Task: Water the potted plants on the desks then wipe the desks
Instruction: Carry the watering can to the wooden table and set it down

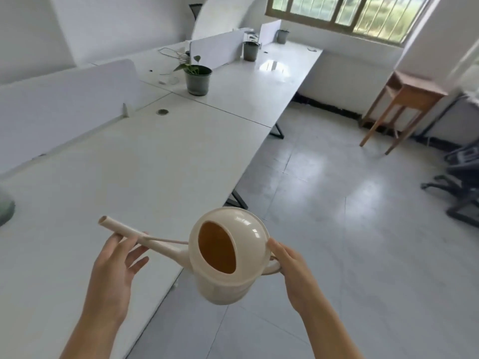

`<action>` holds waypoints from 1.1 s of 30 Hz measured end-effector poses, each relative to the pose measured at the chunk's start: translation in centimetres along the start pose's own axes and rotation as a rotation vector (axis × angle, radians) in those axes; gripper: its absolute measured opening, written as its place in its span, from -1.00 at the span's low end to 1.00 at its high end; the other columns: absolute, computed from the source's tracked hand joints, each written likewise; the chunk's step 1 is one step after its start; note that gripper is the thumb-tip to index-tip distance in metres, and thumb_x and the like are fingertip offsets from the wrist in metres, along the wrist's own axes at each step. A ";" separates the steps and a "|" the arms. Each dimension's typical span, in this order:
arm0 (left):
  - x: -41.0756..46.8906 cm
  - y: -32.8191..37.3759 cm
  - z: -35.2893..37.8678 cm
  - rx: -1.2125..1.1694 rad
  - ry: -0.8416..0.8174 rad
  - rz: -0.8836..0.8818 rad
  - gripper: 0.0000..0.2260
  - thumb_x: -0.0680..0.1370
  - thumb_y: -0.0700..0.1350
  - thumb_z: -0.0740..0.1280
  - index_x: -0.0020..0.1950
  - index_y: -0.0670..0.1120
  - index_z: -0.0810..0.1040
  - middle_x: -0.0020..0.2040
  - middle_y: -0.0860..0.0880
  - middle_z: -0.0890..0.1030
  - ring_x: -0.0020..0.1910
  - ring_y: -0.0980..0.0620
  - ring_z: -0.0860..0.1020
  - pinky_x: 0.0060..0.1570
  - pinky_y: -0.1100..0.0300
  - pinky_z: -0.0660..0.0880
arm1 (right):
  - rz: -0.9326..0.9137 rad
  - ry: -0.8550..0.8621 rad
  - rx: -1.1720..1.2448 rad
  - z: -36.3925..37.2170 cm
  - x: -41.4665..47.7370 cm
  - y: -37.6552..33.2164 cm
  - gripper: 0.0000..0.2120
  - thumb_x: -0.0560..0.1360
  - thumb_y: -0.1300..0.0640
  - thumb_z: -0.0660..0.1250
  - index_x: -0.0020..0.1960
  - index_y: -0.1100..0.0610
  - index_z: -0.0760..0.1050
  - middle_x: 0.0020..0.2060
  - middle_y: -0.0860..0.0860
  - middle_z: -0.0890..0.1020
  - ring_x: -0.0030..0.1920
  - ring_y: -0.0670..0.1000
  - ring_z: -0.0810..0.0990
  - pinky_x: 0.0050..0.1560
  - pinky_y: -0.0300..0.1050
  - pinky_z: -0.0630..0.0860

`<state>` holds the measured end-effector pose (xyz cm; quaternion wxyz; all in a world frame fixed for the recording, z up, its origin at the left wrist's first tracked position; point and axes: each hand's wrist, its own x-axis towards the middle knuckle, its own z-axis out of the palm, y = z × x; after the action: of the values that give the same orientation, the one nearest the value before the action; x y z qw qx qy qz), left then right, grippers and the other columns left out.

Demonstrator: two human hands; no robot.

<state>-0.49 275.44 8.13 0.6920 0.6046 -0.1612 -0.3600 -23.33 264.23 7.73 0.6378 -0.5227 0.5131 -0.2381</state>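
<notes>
Two hands held one cream watering can (248, 239) just above the front edge of the nearest white desk (155, 164). The right hand (293, 270) gripped its handle (272, 268) with curled fingers. The left hand (114, 265) lay open-fingered under the spout (121, 228), which pointed left over the desktop. The can's oval filling hole faced the camera. Three potted plants stood farther along the desk row: a leafy one (198, 80) on the second desk, a second pot (250, 51) beyond it, and a third pot (282, 36) near the window (344, 14). One wooden side table (412, 93) stood at the right wall.
</notes>
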 end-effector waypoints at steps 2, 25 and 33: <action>-0.4 -0.6 3.8 -0.001 -0.059 -0.010 -0.81 0.59 -0.15 0.12 -0.16 -0.03 0.48 -0.06 -0.05 0.56 -0.03 -0.01 0.53 0.00 0.07 0.39 | -0.001 0.064 0.026 -3.6 -0.6 0.1 -0.41 0.25 -0.34 0.34 -0.07 0.17 0.63 0.05 0.16 0.63 0.13 0.10 0.56 0.36 0.16 0.28; -1.4 -8.4 38.4 0.124 -0.529 -0.096 -0.83 0.58 -0.21 0.11 0.01 -0.09 0.49 -0.03 -0.08 0.58 -0.04 0.01 0.57 -0.07 0.15 0.42 | -0.060 0.458 0.198 -36.4 2.0 1.4 -0.17 -0.04 -0.51 0.36 -0.08 0.13 0.66 0.08 0.16 0.63 0.18 0.17 0.52 0.25 0.21 0.42; 5.8 -9.9 50.3 0.142 -0.647 -0.107 -0.65 0.35 -0.03 0.21 0.11 -0.09 0.48 -0.05 -0.04 0.62 0.00 -0.02 0.60 0.00 0.12 0.44 | -0.022 0.553 0.176 -44.3 9.1 -0.9 -0.19 -0.01 -0.52 0.33 -0.05 0.08 0.66 0.01 0.11 0.67 0.16 0.20 0.53 0.32 0.28 0.31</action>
<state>-32.62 235.04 8.41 0.5413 0.5131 -0.3652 -0.5571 -59.90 237.55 8.13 0.5140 -0.3860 0.6392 -0.4222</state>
